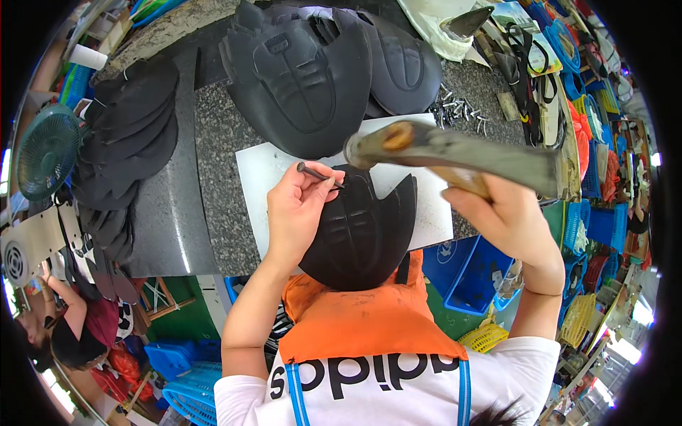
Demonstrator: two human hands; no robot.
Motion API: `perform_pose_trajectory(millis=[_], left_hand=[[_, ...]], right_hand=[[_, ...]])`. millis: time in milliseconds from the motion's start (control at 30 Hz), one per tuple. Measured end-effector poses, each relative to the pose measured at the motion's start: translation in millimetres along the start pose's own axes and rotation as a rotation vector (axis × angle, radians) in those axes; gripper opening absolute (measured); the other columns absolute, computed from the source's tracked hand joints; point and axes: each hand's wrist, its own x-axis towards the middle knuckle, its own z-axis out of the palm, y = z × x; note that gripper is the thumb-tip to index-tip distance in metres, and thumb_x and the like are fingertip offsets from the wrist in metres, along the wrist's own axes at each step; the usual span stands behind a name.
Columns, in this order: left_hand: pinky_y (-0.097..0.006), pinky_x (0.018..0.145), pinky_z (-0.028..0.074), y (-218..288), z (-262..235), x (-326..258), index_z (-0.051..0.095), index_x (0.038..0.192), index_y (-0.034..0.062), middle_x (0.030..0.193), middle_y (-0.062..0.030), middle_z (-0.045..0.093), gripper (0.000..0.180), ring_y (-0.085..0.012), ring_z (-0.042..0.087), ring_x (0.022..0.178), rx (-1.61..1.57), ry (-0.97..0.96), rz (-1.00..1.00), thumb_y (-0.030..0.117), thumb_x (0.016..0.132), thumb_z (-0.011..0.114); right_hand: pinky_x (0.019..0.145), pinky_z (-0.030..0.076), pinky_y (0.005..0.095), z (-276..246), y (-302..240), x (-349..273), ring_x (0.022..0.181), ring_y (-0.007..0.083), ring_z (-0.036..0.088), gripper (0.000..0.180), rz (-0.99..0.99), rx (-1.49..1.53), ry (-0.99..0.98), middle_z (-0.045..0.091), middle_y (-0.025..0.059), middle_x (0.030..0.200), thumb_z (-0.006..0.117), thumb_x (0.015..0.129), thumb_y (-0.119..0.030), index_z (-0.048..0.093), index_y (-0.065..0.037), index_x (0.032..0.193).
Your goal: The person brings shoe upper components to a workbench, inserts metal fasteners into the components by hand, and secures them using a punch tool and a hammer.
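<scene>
My left hand (298, 209) pinches a slim dark metal punch (311, 172), its tip at the upper left part of a black moulded panel (352, 234). The panel has a notched edge and raised ribs. It lies on a white board (252, 184) at the near edge of the stone worktop (224, 135). In my right hand (508, 224) is a hammer (455, 153), gripped by its wooden handle. The hammer's heavy metal head, slightly blurred, is raised above the board's right side, apart from the punch.
Stacked black panels (298, 78) lie just beyond the board, beside small metal pieces (462, 110). More black sheets (131, 128) are piled at left, near a green fan (50, 153). Blue crates (472, 277) stand below right. Another person (82, 334) is at lower left.
</scene>
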Motion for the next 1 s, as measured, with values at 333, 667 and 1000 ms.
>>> perform_pose_trajectory(millis=[333, 667, 1000], left_hand=[[-0.026, 0.072, 0.052, 4, -1, -6, 0.055, 0.094, -0.001, 0.08, -0.0071, 0.066, 0.008, -0.0136, 0.064, 0.077, 0.942, -0.115, 0.466, -0.005, 0.09, 0.05], [-0.028, 0.083, 0.051, 6, -3, -45, 0.055, 0.097, -0.0017, 0.1, -0.015, 0.066, 0.012, -0.0174, 0.065, 0.09, 0.306, 0.072, 0.264, -0.007, 0.087, 0.054], [-0.031, 0.08, 0.055, 54, -27, -4, 0.054, 0.103, -0.0023, 0.1, -0.0167, 0.064, 0.015, -0.0191, 0.063, 0.093, -0.025, 0.314, 0.357, -0.006, 0.088, 0.052]], right_hand=[[0.057, 0.048, 0.0348, -5, -5, 20, 0.061, 0.0298, 0.059, 0.016, 0.025, -0.178, -0.333, 0.063, 0.0132, 0.076, 0.067, 0.077, -0.013, 0.057, -0.005, 0.086], [0.057, 0.051, 0.0352, 82, 99, 101, 0.064, 0.0206, 0.063, 0.01, -0.52, -0.614, 0.019, 0.058, 0.0068, 0.123, 0.057, 0.076, -0.013, 0.05, -0.006, 0.075], [0.06, 0.054, 0.0325, 59, 46, 3, 0.072, 0.0194, 0.066, 0.022, -0.404, -0.222, -0.199, 0.065, 0.01, 0.106, 0.06, 0.075, -0.013, 0.057, -0.006, 0.096]])
